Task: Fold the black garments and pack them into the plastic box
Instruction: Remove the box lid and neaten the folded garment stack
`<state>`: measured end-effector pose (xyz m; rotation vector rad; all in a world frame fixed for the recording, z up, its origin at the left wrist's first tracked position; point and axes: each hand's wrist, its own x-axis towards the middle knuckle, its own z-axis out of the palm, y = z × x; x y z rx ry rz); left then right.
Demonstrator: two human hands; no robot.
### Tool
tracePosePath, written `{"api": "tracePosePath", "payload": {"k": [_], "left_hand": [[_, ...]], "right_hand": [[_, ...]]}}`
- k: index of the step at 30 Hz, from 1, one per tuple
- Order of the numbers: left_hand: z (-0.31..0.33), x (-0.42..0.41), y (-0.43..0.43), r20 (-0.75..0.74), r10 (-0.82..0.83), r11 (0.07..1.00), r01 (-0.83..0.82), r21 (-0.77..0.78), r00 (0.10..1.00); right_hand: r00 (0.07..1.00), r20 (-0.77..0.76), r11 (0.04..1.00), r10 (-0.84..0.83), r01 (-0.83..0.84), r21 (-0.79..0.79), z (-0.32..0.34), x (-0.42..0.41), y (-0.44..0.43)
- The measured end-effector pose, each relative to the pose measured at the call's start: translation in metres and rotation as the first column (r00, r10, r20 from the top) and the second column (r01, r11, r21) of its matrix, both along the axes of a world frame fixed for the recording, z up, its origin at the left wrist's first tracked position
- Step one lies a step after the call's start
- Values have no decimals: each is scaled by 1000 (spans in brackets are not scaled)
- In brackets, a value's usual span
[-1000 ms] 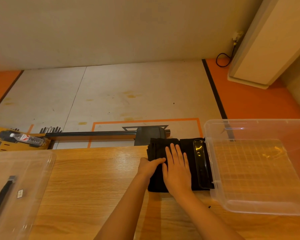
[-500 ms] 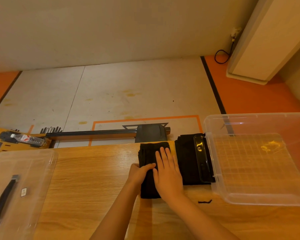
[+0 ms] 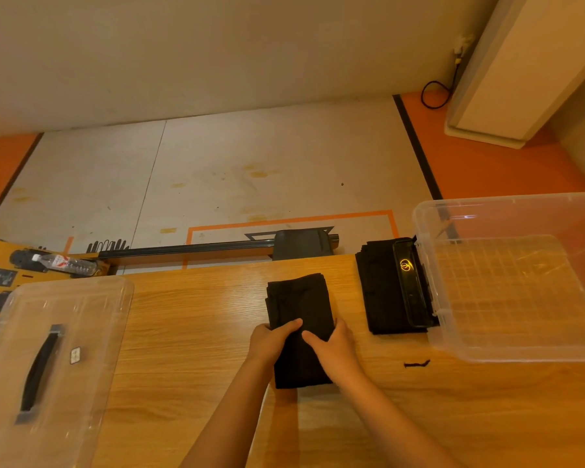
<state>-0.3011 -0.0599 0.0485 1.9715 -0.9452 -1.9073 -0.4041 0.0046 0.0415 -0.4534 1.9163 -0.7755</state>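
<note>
A folded black garment (image 3: 298, 302) lies long and narrow on the wooden table (image 3: 190, 332), in the middle. My left hand (image 3: 271, 342) grips its left edge, thumb on top of the cloth. My right hand (image 3: 335, 349) holds its right edge, thumb on top as well. A second folded black garment (image 3: 377, 288) lies further right, pressed against the clear plastic box (image 3: 507, 349). The box stands open at the table's right end, nothing visible inside it. A black latch with a glowing reflection (image 3: 411, 288) sits on the box's left wall.
The clear lid (image 3: 92, 319) with a black handle (image 3: 39, 369) lies at the table's left end. A short black thread (image 3: 416, 364) lies on the wood in front of the box. Beyond the table's far edge are a dark bar (image 3: 190, 248), a water bottle (image 3: 66, 263) and floor.
The garment under my hands has slid left, away from the second garment and the box. My right hand went from lying flat on top to holding the right edge.
</note>
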Motion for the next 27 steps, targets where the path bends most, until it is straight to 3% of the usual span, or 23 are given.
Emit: {"api": "tracePosePath", "payload": {"k": [3, 6, 11, 18, 27], "left_hand": [[1, -1, -3, 3, -32, 999, 32, 0, 999], [2, 2, -5, 6, -80, 997, 80, 5, 997], [5, 14, -5, -19, -126, 991, 126, 52, 992], [3, 30, 1, -145, -114, 976, 139, 169, 983], [31, 31, 13, -341, -113, 987, 143, 66, 933]], "right_hand": [[994, 95, 994, -51, 41, 103, -3, -4, -9], [935, 320, 979, -155, 102, 174, 3, -14, -13], [864, 486, 984, -130, 52, 170, 13, -21, -9], [840, 537, 991, -79, 8, 133, 15, -19, 3], [855, 505, 992, 117, -74, -105, 42, -43, 14]]}}
